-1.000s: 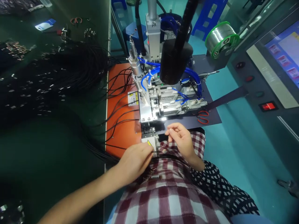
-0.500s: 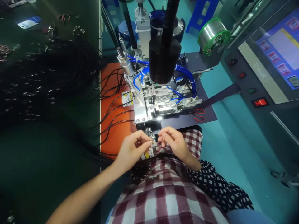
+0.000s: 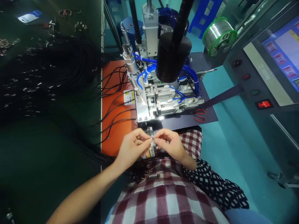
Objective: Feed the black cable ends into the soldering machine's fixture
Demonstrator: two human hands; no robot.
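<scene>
Fine coloured wires (image 3: 153,138) show between the fingertips of both hands, in front of the machine. My left hand (image 3: 134,144) is closed in a pinch on their left end. From the other side my right hand (image 3: 169,143) pinches the same wires, its fingertips almost touching the left ones. Just behind the fingertips is the small metal fixture (image 3: 149,130) at the machine's near end. Below the hands a label (image 3: 151,152) is partly covered by fingers. The exact wire ends are too small to make out.
The machine (image 3: 163,96) with blue air tubes stands ahead, a black cylinder (image 3: 174,57) above it. Black cables (image 3: 114,121) cross the orange mat (image 3: 108,137). Red-handled pliers (image 3: 200,115), a solder spool (image 3: 219,35) and a control panel (image 3: 261,77) are to the right.
My right hand has moved left and closed its fingertips on the wires. The left hand keeps its pinch. The whole view has shifted slightly.
</scene>
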